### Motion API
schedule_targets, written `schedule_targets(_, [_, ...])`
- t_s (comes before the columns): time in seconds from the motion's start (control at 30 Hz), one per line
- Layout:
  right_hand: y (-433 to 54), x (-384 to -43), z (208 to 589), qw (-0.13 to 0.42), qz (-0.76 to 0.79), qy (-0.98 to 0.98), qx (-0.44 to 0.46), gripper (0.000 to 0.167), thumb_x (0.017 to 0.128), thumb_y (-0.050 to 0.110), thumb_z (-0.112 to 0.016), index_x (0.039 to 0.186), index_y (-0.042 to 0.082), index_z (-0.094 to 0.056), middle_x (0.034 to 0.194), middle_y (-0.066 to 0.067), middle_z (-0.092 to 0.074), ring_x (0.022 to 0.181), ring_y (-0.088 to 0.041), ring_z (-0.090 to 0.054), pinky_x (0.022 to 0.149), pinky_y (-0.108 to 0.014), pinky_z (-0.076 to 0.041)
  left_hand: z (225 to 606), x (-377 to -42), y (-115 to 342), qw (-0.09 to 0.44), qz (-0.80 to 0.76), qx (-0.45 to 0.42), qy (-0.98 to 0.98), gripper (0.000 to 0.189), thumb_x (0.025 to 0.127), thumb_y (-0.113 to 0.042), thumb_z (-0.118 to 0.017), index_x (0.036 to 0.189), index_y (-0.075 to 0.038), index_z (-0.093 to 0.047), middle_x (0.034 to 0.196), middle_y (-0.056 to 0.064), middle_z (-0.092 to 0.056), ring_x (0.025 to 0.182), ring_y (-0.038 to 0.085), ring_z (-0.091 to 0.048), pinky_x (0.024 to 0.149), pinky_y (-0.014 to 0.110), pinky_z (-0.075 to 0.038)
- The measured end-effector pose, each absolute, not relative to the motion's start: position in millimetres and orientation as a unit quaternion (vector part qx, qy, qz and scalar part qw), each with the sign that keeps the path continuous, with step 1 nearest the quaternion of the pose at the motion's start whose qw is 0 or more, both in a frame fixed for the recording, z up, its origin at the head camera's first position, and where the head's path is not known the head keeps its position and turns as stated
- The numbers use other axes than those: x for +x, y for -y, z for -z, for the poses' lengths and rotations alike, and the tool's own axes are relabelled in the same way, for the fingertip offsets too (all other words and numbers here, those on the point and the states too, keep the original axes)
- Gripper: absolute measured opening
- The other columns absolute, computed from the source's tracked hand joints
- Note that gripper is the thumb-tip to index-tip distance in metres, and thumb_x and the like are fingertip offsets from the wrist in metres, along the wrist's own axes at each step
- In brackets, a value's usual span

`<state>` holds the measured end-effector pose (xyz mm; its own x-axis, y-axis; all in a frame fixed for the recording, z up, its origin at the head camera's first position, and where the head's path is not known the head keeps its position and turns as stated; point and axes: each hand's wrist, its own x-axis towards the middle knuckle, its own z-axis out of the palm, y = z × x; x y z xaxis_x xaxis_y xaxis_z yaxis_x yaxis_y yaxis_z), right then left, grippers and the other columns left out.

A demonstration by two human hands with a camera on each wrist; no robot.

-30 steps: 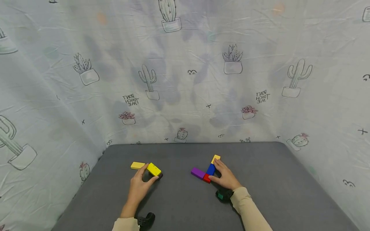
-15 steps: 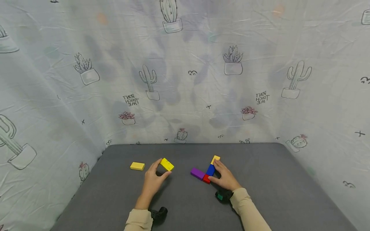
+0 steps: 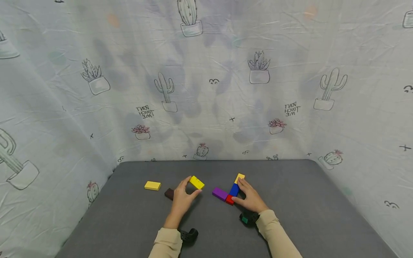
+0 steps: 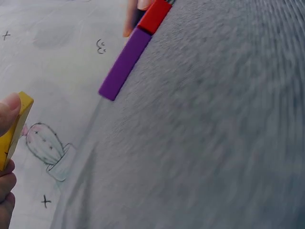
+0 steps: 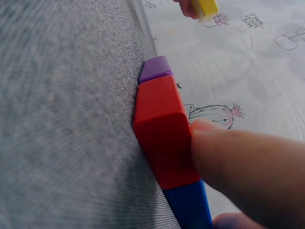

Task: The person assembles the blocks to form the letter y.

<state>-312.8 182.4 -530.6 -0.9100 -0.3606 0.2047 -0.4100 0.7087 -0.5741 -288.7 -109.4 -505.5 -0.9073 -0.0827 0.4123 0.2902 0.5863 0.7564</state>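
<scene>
Grip of the left hand (image 3: 182,201) is a pinch: thumb and fingers sit on opposite sides of a bright yellow rectangular block (image 3: 196,182), held clear of the flat dark grey surface (image 3: 206,233). Taken this way, its broad top face stays uncovered, which probably makes it easy to line up by eye.

The block is raised near the smooth purple rectangular block (image 3: 220,194), whose end touches a glossy red block (image 3: 229,200). From the red one, a blue rectangular block (image 3: 234,190) runs away at an angle, with a pale yellow end block (image 3: 239,177) beyond it, so the row bends at the red.

The right hand (image 3: 253,200) holds nothing lifted; thumb and fingers are spread along the row, thumb touching the red block (its tip shows plainly in the right wrist view), fingers over the far end, likely to keep the pieces from sliding apart.

Farther left, a dark brown block (image 3: 169,194) lies partly hidden by the left hand, and a light yellow flat block (image 3: 152,185) rests well apart from the row.
</scene>
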Motion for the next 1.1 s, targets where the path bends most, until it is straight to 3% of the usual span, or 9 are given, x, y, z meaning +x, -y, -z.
schedule_targets(0.17, [-181,-312,531,0.045,-0.318,0.923,0.210,0.081,0.085,0.044,-0.066,0.143,-0.004,-0.036,0.153,-0.020,-0.028,0.141,-0.041,-0.024,0.109,-0.059,-0.027,511,-293,101,0.209,0.453,-0.070,0.864,0.070,0.076,-0.031,-0.079,0.133,0.000,-0.051,0.132,0.021,-0.055,0.120,0.039,-0.053,0.097,0.053,-0.045])
schedule_targets(0.4, [-180,-312,531,0.040,-0.320,0.923,0.209,0.081,0.086,0.044,-0.064,0.144,-0.004,-0.034,0.153,-0.020,-0.027,0.141,-0.040,-0.023,0.110,-0.059,-0.026,521,-299,90,0.257,0.432,-0.099,0.859,0.070,0.078,-0.040,-0.075,0.128,0.003,-0.054,0.123,0.024,-0.058,0.111,0.042,-0.056,0.088,0.055,-0.048])
schedule_targets(0.77, [-180,-311,531,0.040,-0.317,0.924,0.210,0.081,0.086,0.045,-0.064,0.144,-0.004,-0.034,0.153,-0.020,-0.028,0.141,-0.040,-0.023,0.109,-0.059,-0.027,524,-310,79,0.184,0.466,-0.068,0.863,0.068,0.077,-0.032,-0.078,0.129,0.003,-0.053,0.127,0.022,-0.058,0.117,0.038,-0.055,0.095,0.050,-0.047])
schedule_targets(1.1, [-180,-310,528,0.040,-0.321,0.924,0.204,0.082,0.085,0.045,-0.065,0.144,-0.004,-0.035,0.153,-0.020,-0.027,0.142,-0.040,-0.022,0.110,-0.059,-0.026,530,-312,72,0.179,0.455,-0.071,0.869,0.066,0.077,-0.030,-0.078,0.128,0.004,-0.054,0.127,0.023,-0.057,0.118,0.039,-0.053,0.097,0.052,-0.044])
